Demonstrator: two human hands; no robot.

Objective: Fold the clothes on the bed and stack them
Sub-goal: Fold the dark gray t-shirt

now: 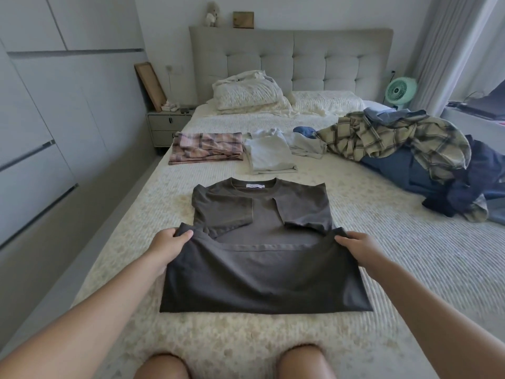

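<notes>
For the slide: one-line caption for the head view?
Left hand and right hand lift the dark T-shirt hem toward its collar, sleeves folded in.

Home bedroom (bed, headboard).

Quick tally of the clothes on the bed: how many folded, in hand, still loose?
Folded: 2, pink plaid, white
In hand: 1, dark tee
Loose: heap, count hidden; small pale item beside it
Total countable: 3, plus the loose ones

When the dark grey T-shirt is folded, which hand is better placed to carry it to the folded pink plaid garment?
Probably the left hand: the folded pink plaid garment lies at far left. The right hand pinches the dark grey T-shirt on the opposite side.
</notes>
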